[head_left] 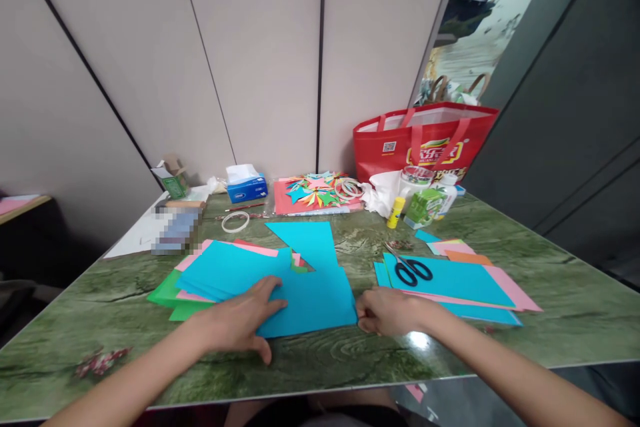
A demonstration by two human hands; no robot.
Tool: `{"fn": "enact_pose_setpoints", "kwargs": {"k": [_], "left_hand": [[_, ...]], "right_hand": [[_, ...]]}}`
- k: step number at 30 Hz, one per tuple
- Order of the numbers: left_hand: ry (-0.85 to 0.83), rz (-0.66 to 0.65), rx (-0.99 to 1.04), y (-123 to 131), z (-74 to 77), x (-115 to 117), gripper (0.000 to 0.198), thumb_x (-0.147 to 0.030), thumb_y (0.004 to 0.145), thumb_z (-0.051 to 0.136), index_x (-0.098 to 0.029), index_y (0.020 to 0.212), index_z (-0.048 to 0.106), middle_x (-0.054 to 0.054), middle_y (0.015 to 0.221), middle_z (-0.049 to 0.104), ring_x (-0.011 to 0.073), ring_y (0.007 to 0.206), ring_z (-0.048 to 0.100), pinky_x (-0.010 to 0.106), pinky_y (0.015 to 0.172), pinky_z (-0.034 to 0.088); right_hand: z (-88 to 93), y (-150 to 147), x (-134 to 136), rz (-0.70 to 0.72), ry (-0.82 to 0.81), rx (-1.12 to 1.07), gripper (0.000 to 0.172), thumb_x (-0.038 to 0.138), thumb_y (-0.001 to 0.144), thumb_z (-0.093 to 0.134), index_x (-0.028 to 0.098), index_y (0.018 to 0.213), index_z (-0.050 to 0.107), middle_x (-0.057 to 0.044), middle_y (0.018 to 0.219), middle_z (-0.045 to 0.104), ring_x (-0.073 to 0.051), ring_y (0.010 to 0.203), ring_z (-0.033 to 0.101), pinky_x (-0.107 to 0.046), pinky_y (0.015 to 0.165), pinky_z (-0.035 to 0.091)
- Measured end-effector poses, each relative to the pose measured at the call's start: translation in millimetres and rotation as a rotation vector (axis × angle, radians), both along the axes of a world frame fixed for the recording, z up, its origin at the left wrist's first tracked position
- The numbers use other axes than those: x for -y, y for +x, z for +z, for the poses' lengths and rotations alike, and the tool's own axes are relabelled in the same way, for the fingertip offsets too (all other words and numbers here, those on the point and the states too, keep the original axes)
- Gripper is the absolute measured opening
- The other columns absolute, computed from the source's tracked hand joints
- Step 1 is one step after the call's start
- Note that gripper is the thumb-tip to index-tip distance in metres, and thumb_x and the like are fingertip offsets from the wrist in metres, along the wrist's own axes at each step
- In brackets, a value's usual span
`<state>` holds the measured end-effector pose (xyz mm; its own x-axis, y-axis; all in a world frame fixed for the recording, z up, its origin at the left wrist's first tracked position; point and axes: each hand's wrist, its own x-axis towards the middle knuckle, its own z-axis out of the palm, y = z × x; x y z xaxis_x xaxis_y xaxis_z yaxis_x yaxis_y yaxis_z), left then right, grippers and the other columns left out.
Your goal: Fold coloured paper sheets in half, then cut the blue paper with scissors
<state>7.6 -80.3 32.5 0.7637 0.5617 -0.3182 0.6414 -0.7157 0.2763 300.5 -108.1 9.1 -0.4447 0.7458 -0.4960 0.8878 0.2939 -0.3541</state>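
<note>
A sheet of blue paper (315, 307) lies flat before me, near the table's front edge. My left hand (247, 320) rests on its left side with the fingers spread. At its right corner, my right hand (380, 312) is closed in a pinch on the paper. Just behind is another blue piece with a slanted cut edge (315, 240). Left of the sheet, a pile of blue, pink and green papers (220, 267) is partly under my left hand. Black-handled scissors (413, 270) lie on a stack of blue and pink papers (465, 280) to the right.
Along the back stand a tissue box (247, 185), layered paper stars (317, 190) on red sheets, a glue stick (396, 212), a green box (425, 208), a jar (415, 180) and a red bag (425, 140). A tape roll (235, 221) lies at middle left.
</note>
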Motion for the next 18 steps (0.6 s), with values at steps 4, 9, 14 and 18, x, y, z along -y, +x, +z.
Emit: {"fn": "enact_pose_setpoints", "kwargs": {"k": [4, 9, 14, 18], "left_hand": [[0.17, -0.099, -0.014, 18, -5.7, 10, 0.049, -0.028, 0.074, 0.063, -0.019, 0.121, 0.05, 0.015, 0.127, 0.045, 0.0313, 0.12, 0.039, 0.044, 0.097, 0.035], [0.258, -0.204, -0.055, 17, -9.1, 14, 0.043, -0.007, 0.08, 0.044, -0.016, 0.122, 0.049, 0.016, 0.127, 0.05, 0.0274, 0.122, 0.04, 0.047, 0.102, 0.028], [0.221, -0.096, 0.14, -12, 1.8, 12, 0.04, -0.015, 0.086, 0.041, -0.029, 0.122, 0.051, 0.006, 0.132, 0.047, 0.0229, 0.123, 0.04, 0.05, 0.104, 0.024], [0.12, 0.103, 0.317, -29, 0.2, 10, 0.034, -0.026, 0.089, 0.04, -0.033, 0.12, 0.053, 0.001, 0.134, 0.045, 0.02, 0.123, 0.041, 0.042, 0.101, 0.034]], "right_hand": [[2.7, -2, 3, 0.025, 0.044, 0.014, 0.02, 0.019, 0.07, 0.047, 0.018, 0.074, 0.067, 0.0, 0.061, 0.059, -0.01, 0.051, 0.044, -0.02, 0.045, 0.025], [-3.6, 9, 1, -0.022, -0.071, -0.149, 0.02, 0.018, 0.071, 0.047, 0.016, 0.076, 0.066, 0.0, 0.065, 0.061, -0.01, 0.055, 0.05, -0.018, 0.047, 0.031], [-10.4, 16, -6, -0.042, -0.224, -0.312, 0.022, 0.014, 0.071, 0.043, 0.013, 0.078, 0.064, -0.002, 0.064, 0.062, -0.01, 0.055, 0.054, -0.018, 0.049, 0.039], [-9.0, 15, -16, -0.101, -0.282, -0.354, 0.025, 0.008, 0.069, 0.039, 0.011, 0.078, 0.062, -0.003, 0.064, 0.062, -0.01, 0.051, 0.056, -0.019, 0.049, 0.044]]}}
